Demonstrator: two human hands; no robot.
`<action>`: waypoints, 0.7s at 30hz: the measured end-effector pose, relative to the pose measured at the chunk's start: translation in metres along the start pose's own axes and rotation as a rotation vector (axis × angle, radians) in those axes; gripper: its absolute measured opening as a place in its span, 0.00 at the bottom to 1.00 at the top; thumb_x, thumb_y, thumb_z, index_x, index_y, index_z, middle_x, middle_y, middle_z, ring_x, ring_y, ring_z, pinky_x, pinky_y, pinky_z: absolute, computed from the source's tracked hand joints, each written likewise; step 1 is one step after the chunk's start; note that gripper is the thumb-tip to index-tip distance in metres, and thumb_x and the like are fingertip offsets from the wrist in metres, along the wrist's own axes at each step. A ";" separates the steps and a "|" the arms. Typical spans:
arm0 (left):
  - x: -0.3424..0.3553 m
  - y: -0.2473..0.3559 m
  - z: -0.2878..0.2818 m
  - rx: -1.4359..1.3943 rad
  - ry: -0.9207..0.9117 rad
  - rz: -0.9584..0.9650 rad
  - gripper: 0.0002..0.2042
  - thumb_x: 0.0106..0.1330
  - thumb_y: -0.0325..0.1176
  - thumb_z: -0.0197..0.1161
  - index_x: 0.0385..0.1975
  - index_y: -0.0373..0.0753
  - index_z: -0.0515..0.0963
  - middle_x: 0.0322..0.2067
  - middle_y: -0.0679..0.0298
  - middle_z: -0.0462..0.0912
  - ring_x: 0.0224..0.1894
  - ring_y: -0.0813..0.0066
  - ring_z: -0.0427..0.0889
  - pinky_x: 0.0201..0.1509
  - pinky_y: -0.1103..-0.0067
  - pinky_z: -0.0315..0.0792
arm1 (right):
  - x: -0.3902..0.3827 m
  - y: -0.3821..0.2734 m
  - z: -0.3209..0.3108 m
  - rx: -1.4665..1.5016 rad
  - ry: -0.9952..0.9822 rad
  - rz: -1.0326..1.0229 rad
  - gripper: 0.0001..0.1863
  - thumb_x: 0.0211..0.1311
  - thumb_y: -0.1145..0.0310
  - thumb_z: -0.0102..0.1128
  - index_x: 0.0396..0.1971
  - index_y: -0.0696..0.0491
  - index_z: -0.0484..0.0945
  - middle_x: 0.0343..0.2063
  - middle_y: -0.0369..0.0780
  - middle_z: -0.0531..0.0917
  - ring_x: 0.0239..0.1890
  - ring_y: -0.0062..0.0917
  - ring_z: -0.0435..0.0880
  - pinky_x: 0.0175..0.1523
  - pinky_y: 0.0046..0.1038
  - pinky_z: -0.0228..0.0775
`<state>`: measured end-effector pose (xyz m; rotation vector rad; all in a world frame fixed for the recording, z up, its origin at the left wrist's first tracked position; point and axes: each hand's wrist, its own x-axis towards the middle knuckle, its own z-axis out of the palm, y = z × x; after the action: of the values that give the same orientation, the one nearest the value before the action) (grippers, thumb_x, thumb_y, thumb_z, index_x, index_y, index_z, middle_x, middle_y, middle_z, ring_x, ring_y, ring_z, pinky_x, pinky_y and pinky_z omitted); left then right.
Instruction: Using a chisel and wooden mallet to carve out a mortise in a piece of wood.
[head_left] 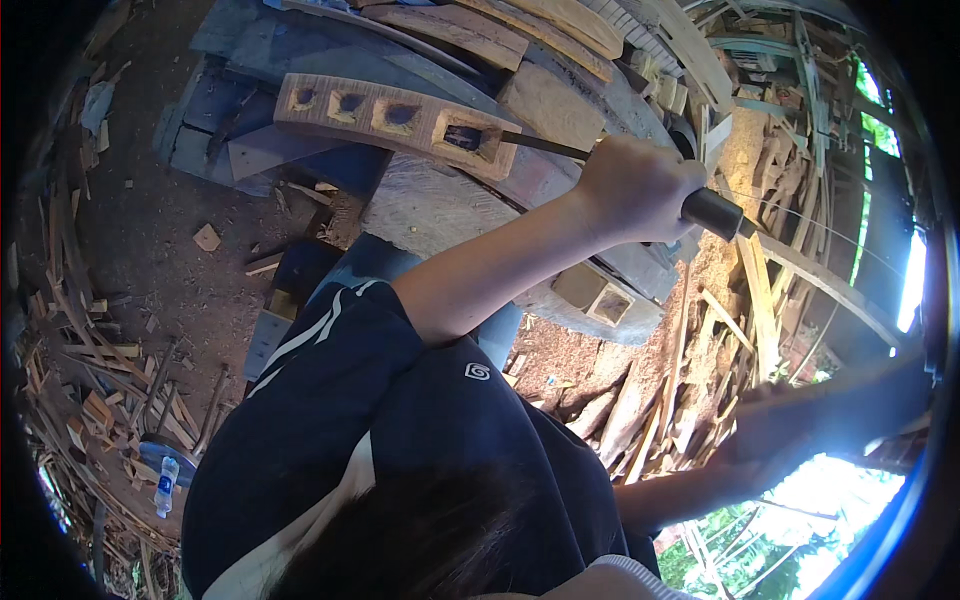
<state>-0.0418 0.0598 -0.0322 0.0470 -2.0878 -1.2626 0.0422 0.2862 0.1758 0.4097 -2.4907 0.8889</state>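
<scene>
My left hand (640, 190) is closed in a fist around a chisel with a dark round handle (712, 213). Its long blade (545, 146) slants to the left, the tip at the nearest-to-hand hole of a light wooden block (420, 125). Several squarish holes run in a row along this slightly curved block, which lies on stacked boards. Out at the lower right, my right hand (765, 435) is raised and blurred, wrapped round a thick club-like piece of wood (850, 405). Motion and shade hide that piece's exact shape.
Boards and beams (450, 32) are piled beyond the block. A smaller block with a square hole (610, 304) rests under my left forearm. Wood strips (760, 310) and sawdust cover the right side. Scraps and a plastic bottle (166, 486) lie on the left floor.
</scene>
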 end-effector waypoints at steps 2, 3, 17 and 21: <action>0.000 -0.002 0.000 -0.026 0.023 -0.015 0.13 0.43 0.44 0.74 0.21 0.50 0.77 0.18 0.70 0.79 0.22 0.69 0.83 0.23 0.71 0.73 | 0.012 -0.001 0.016 -0.016 -0.525 -0.177 0.30 0.71 0.54 0.51 0.62 0.63 0.65 0.40 0.53 0.82 0.37 0.36 0.84 0.41 0.32 0.80; 0.002 -0.003 -0.001 -0.036 0.041 -0.027 0.12 0.44 0.44 0.74 0.21 0.50 0.77 0.17 0.69 0.79 0.22 0.68 0.83 0.23 0.71 0.73 | 0.013 -0.001 0.025 0.163 -0.762 -0.053 0.30 0.71 0.54 0.52 0.61 0.63 0.65 0.40 0.53 0.82 0.37 0.35 0.85 0.42 0.33 0.80; 0.008 -0.009 -0.011 -0.081 0.076 -0.044 0.11 0.46 0.45 0.73 0.20 0.50 0.77 0.16 0.68 0.79 0.20 0.66 0.82 0.23 0.71 0.72 | -0.007 -0.037 0.060 0.096 -0.231 0.510 0.27 0.66 0.64 0.64 0.60 0.61 0.68 0.40 0.46 0.81 0.35 0.30 0.84 0.35 0.30 0.80; 0.010 -0.008 -0.010 -0.089 0.053 -0.077 0.11 0.47 0.44 0.73 0.19 0.50 0.77 0.17 0.69 0.78 0.20 0.66 0.82 0.23 0.71 0.72 | 0.027 -0.029 0.058 -0.114 -0.045 0.057 0.22 0.71 0.58 0.53 0.56 0.58 0.71 0.34 0.41 0.79 0.28 0.23 0.76 0.29 0.26 0.72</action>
<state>-0.0459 0.0443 -0.0308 0.1207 -1.9990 -1.3844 0.0128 0.2232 0.1651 0.3247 -2.5910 0.7624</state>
